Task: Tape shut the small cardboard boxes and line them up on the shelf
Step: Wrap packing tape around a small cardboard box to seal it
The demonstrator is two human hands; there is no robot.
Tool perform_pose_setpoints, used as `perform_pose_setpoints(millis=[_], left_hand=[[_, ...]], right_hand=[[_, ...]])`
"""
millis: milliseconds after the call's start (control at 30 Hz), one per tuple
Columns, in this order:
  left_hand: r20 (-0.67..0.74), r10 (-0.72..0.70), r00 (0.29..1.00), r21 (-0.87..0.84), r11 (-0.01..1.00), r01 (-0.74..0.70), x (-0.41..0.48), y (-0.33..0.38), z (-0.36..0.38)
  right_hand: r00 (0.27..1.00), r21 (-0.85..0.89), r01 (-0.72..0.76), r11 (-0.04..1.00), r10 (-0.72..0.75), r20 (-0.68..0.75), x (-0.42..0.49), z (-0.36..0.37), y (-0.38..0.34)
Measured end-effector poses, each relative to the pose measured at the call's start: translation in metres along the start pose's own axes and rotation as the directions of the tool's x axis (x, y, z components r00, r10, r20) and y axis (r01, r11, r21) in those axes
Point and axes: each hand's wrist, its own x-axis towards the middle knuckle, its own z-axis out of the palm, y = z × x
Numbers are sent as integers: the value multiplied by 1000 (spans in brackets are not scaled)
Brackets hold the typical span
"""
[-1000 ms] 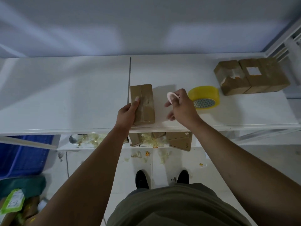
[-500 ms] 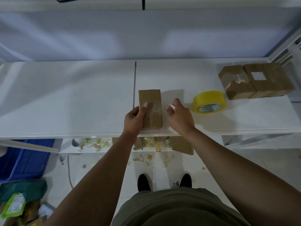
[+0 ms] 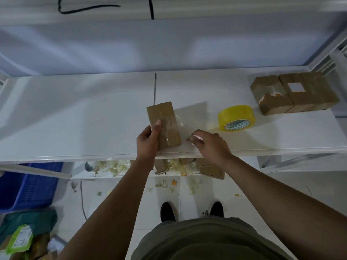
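Observation:
A small cardboard box (image 3: 165,124) lies on the white shelf (image 3: 75,119) near its front edge. My left hand (image 3: 148,139) grips the box's left side, thumb pressed on its taped top. A clear strip of tape (image 3: 178,120) sticks out past the box's right side. Just right of the box, my right hand (image 3: 208,143) rests low on the shelf with its fingers curled round a small white round object (image 3: 196,137). A yellow tape roll (image 3: 235,118) lies further right. Three taped boxes (image 3: 293,92) stand side by side at the back right.
Below the shelf's front edge, a lower shelf (image 3: 131,175) holds more cardboard boxes (image 3: 210,167) and crumpled tape scraps (image 3: 110,166). A blue crate (image 3: 32,184) stands at the lower left. White shelf posts (image 3: 334,59) rise at the right end.
My right hand dropped from beside the box to the shelf and slid right and nearer. A clear tape strip now shows at the box's right side. My left hand kept its hold.

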Motion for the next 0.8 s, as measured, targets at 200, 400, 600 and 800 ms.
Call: perform_pose_setpoints(millis=[200, 400, 600, 800], left_hand=[[-46, 123, 991, 4, 992, -123, -13, 13, -18], [-35, 125, 991, 58, 991, -123, -20, 24, -13], [-80, 96, 992, 91, 992, -89, -18, 19, 3], [-24, 100, 995, 33, 995, -99, -27, 15, 38]], right_hand=[[999, 119, 42, 992, -43, 8, 37, -4, -29], [996, -253, -80, 964, 69, -54, 69, -10, -37], [763, 201, 321, 926, -127, -633, 22, -14, -54], [949, 90, 254, 963, -230, -214, -27, 10, -73]])
